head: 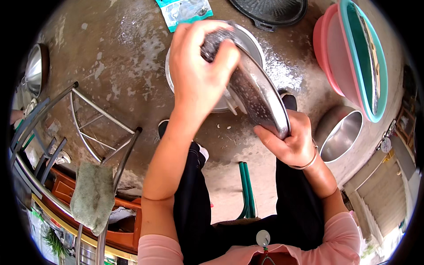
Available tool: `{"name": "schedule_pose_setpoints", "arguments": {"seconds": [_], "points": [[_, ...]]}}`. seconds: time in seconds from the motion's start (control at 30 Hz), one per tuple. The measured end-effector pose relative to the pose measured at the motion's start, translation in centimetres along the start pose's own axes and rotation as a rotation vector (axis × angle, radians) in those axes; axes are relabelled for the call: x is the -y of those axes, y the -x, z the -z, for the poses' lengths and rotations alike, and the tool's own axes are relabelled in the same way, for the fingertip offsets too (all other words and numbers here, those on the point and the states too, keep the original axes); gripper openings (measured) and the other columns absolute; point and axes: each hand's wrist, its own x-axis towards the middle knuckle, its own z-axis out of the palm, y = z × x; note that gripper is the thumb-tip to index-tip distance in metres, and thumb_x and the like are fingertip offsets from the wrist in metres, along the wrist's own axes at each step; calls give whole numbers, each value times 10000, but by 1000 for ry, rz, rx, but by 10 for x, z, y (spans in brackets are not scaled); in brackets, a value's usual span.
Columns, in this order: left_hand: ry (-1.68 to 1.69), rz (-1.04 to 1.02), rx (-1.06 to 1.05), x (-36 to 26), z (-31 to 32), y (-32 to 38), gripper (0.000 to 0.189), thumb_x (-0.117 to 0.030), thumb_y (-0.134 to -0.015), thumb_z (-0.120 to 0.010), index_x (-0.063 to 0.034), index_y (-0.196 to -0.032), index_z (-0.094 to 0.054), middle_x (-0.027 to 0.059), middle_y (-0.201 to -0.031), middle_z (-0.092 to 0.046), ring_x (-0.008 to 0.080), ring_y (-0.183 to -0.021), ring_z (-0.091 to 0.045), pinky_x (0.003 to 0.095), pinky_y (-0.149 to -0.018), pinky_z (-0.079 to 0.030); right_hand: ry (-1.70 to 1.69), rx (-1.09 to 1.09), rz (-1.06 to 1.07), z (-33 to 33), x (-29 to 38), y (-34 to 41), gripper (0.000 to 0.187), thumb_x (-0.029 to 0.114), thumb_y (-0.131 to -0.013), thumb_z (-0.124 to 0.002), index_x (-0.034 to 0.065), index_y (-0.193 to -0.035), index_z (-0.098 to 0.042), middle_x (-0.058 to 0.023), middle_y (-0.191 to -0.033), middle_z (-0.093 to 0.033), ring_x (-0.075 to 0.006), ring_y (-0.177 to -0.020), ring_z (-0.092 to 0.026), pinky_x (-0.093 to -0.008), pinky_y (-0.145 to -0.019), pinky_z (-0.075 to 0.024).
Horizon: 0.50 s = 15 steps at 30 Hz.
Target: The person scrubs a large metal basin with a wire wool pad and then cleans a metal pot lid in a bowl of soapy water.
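My left hand [198, 66] grips a dark steel-wool scrubber [212, 44], pressed near the far end of a metal pan or bowl [256, 96]. Water drops cover the vessel's darkened outer wall, and it is tilted on edge. At the near end, my right hand [294, 142] clasps its rim, thumb on the outer wall; a bangle [309, 162] circles that wrist. Beneath both hands a light metal basin [256, 43] stands on the wet concrete floor, partly hidden by the vessel and my left hand. Something pale and thin [231, 104] lies in the basin.
Beyond the basin lie a teal-and-white packet [188, 15] and a black ridged pan [275, 11]. At right are tilted pink [326, 49] and teal [346, 59] plastic basins and a steel pot [343, 135]. A metal rack [102, 112] with a grey-green cloth [92, 195] stands left.
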Motion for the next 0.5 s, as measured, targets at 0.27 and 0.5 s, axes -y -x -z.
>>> {"name": "schedule_pose_setpoints", "arguments": {"seconds": [0.27, 0.5], "points": [[-8, -354, 198, -43, -11, 42, 220, -145, -781, -696, -30, -953, -620, 128, -919, -513, 249, -819, -513, 351, -734, -437, 1, -77, -30, 5, -10, -4, 167, 69, -748, -723, 6, -713, -572, -97, -559, -488, -204, -457, -483, -324, -462, -380], [-120, -257, 215, -32, -9, 22, 125, -104, -833, -609, -18, -914, -570, 140, -913, -515, 276, -834, -517, 360, -753, -422, -32, -2, -94, 7, -10, -1, 136, 77, -749, -712, 4, -729, -598, -86, -558, -510, -197, -450, -494, -322, -467, -391]]}}
